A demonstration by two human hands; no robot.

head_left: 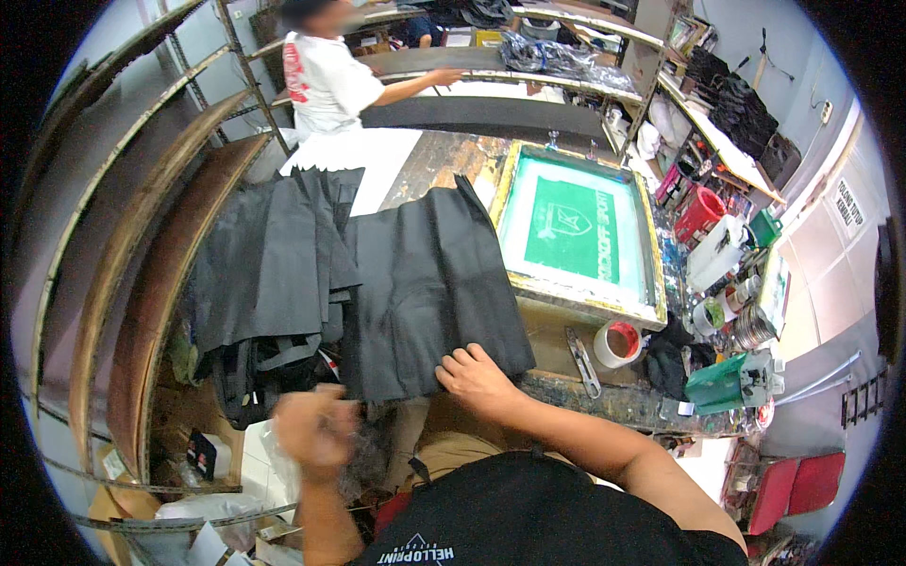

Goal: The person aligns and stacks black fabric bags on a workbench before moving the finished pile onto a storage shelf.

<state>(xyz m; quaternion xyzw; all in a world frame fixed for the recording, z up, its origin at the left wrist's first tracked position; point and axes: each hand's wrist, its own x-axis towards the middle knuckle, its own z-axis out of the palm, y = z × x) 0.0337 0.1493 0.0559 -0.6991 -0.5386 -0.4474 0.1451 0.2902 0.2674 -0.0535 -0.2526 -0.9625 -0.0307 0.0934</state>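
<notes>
A flat black fabric piece, which looks like an unfinished bag, lies on the bench in front of me. My right hand rests on its near edge, fingers spread over the cloth and a little bent. Left of it, my left hand is raised off the fabric and smeared by motion, so its fingers cannot be made out. Close beyond that hand, a stack of black fabric pieces hangs over the bench's left side. To the right of the single piece sits a framed green printing screen with a pale design.
On the bench's right side are a utility knife, a white tub with red ink, a green container and a red bucket. Wooden shelves rise at left. A person in a white shirt stands across the bench.
</notes>
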